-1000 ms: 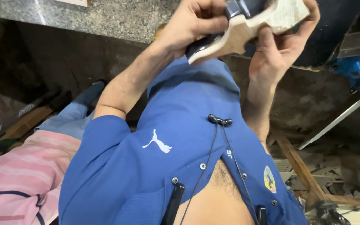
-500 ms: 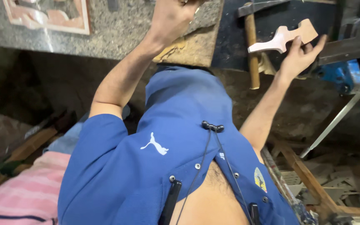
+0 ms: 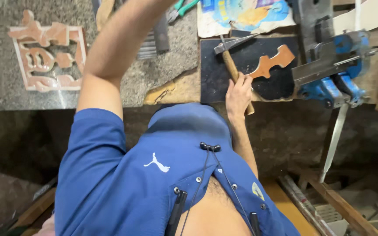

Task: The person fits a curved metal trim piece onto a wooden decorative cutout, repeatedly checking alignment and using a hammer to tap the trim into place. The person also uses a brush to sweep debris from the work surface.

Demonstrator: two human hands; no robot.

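Wooden cut-out (image 3: 269,64), orange-brown and lobed like a flattened cross, lies on a dark mat (image 3: 215,83) near the front edge of the desk (image 3: 5,94), its long axis slanting from lower left up toward the blue vise (image 3: 335,81). Seen from the head camera, the person's right hand (image 3: 238,94) is closed around the cut-out's lower end, fingers wrapped over it, at the mat's near edge. A hammer (image 3: 235,65) lies just beside that hand, its wooden handle running under or alongside the fingers; which one cannot be told. The left arm stretches well away, up across the granite top past a carved fretwork panel (image 3: 49,57), and the left hand is out of frame. The right hand is the nearer.
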